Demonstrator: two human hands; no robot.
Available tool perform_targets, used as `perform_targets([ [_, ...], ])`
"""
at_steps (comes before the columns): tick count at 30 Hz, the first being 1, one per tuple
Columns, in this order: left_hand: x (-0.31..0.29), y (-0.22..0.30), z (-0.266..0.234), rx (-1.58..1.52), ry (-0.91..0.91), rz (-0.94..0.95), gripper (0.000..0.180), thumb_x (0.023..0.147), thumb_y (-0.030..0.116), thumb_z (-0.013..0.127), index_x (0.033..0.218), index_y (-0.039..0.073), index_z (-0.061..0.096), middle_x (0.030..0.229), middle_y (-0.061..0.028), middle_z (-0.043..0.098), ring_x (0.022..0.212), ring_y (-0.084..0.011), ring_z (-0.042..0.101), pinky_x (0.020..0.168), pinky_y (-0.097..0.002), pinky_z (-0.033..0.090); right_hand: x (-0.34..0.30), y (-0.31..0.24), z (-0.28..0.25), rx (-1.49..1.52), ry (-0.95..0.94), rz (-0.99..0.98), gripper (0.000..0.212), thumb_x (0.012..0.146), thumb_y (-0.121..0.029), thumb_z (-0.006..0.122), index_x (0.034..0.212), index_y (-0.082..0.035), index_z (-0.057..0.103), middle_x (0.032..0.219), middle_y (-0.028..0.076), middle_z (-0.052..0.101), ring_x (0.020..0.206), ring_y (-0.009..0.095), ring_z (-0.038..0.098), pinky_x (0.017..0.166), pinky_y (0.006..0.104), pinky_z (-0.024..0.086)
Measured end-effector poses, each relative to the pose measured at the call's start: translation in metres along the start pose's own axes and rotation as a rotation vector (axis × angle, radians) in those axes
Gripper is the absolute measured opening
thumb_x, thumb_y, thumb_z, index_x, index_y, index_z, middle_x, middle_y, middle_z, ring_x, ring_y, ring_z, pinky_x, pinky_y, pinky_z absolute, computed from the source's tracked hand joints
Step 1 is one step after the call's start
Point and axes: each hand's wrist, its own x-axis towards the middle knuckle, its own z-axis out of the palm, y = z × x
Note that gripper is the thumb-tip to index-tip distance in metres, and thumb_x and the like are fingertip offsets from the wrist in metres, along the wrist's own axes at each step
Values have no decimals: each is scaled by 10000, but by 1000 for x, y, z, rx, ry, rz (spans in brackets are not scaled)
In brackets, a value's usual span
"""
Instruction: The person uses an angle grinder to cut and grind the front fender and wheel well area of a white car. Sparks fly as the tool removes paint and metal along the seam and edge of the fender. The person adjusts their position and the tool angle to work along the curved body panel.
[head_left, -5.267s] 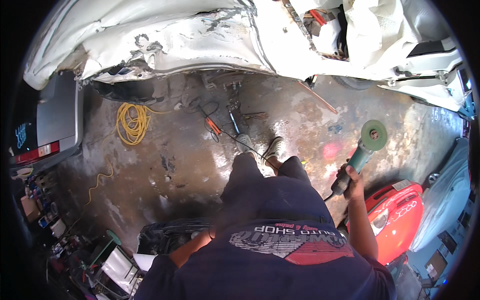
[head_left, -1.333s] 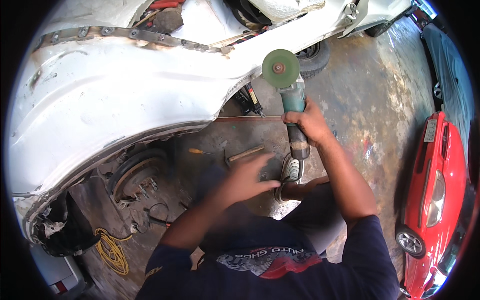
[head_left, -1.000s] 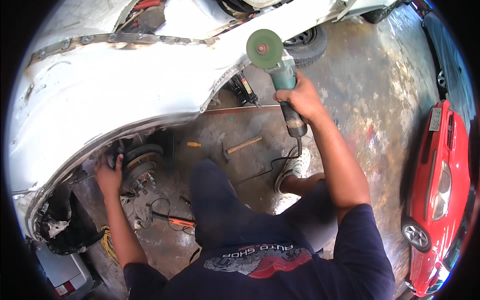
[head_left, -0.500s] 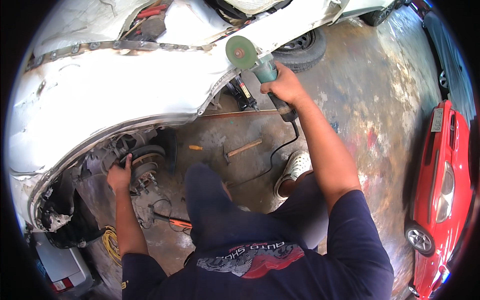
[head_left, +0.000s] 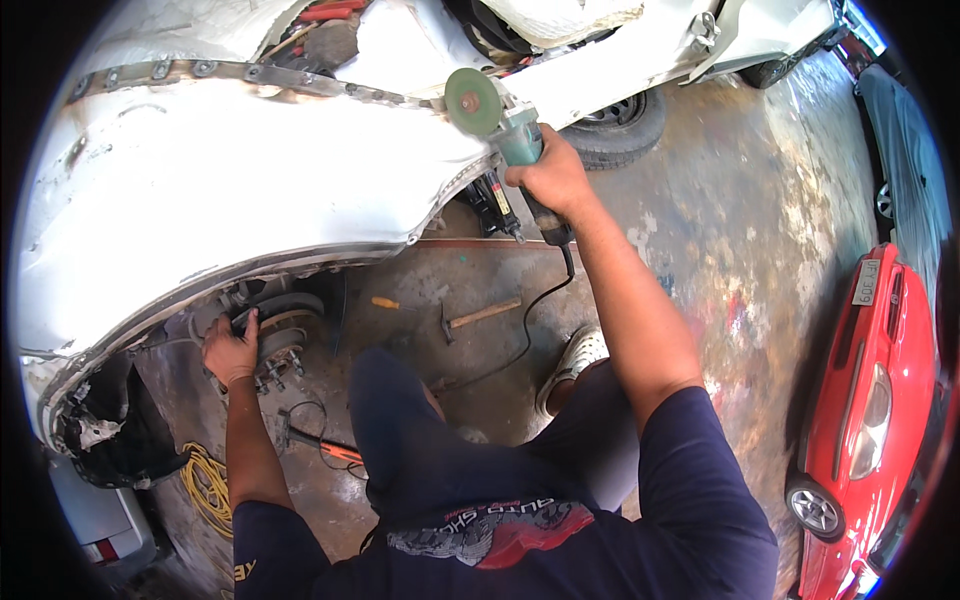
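Note:
My right hand (head_left: 553, 175) is wrapped around the body of a green angle grinder (head_left: 520, 143). Its green disc (head_left: 473, 101) faces up, over the edge of the white car body panel (head_left: 250, 180). A black cord (head_left: 528, 318) trails from the grinder's rear end down toward the floor. Lower left, under the wheel arch (head_left: 190, 305), my left hand (head_left: 230, 352) grips the side of the bare wheel hub assembly (head_left: 278, 343), thumb pointing up. Some of its fingers are hidden behind the part. Wheel studs protrude from the hub's near side.
On the floor lie a hammer (head_left: 485, 313), a yellow-handled screwdriver (head_left: 385, 303), an orange and black tool (head_left: 338, 451) and a coiled yellow cord (head_left: 207, 492). A loose tyre (head_left: 640, 135) rests beside the car. A red car (head_left: 870, 400) stands at right.
The view has shifted slightly. The grinder in my right hand is a little nearer the panel's edge, still held. My left hand stays at the hub.

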Motion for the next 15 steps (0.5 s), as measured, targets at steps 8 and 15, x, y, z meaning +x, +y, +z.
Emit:
perform_targets([
  [8,-2,-3,7,34,42,-1,613,921,709,698,1002,103,745,998,-119,754,947,-380,728,820,-508,570,1,-5,12,-72,74,-41,710,679,-243,847,1318,2,659,1173,283,756,1127,446,730,1004,459,563],
  [15,-2,-3,10,55,62,22,641,929,739,671,992,103,725,971,-133,762,945,-384,732,807,-512,572,1,1,19,-76,104,-86,731,677,-276,869,1319,4,661,1173,293,757,1139,471,721,1008,488,566],
])
